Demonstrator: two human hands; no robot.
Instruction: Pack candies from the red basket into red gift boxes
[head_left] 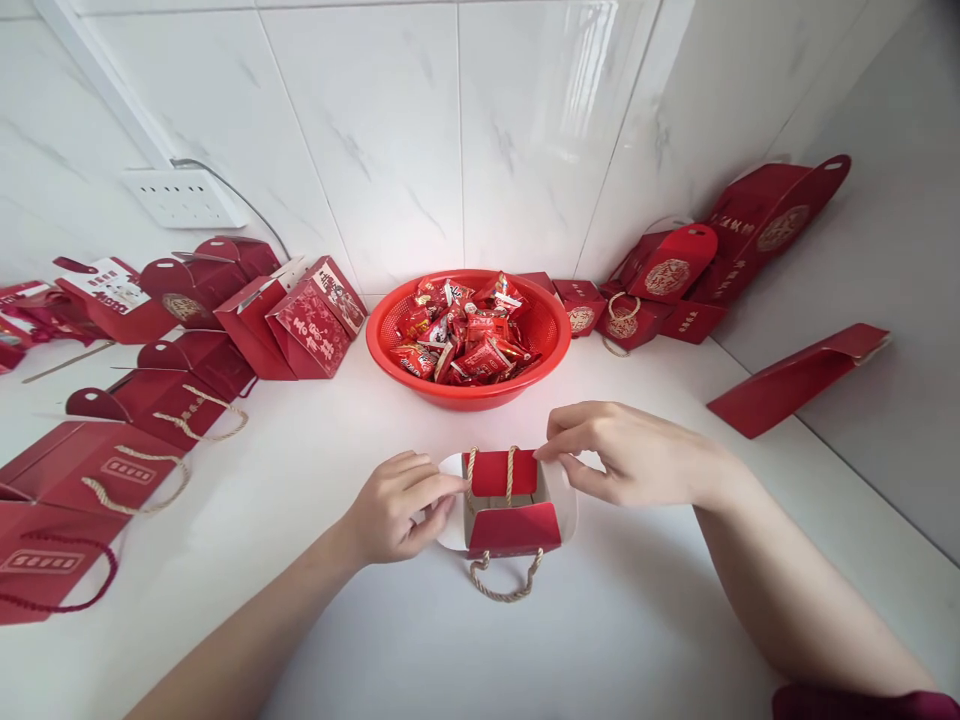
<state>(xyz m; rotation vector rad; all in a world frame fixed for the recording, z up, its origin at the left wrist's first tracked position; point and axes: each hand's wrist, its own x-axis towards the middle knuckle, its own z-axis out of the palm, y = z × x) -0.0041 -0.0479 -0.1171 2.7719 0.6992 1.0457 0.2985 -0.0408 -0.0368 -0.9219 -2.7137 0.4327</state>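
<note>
In front of me on the white table stands a small red gift box (514,528), its top flaps unfolded and its inside showing. One twisted rope handle (506,593) hangs out over the near side; the other lies across the opening at the far side. My left hand (405,506) pinches the box's left white side flap between thumb and fingers. At the far right corner my right hand (619,455) grips the box's edge by the right flap, fingers bent. Beyond the box sits a red plastic basket (469,398) heaped with red-wrapped snack packets (480,335).
Red gift boxes (319,320) line the left side, several with rope handles. More red boxes (667,265) are stacked at the back right, and a flat red piece (799,380) leans against the grey right wall. A socket panel (184,198) is on the tiled wall.
</note>
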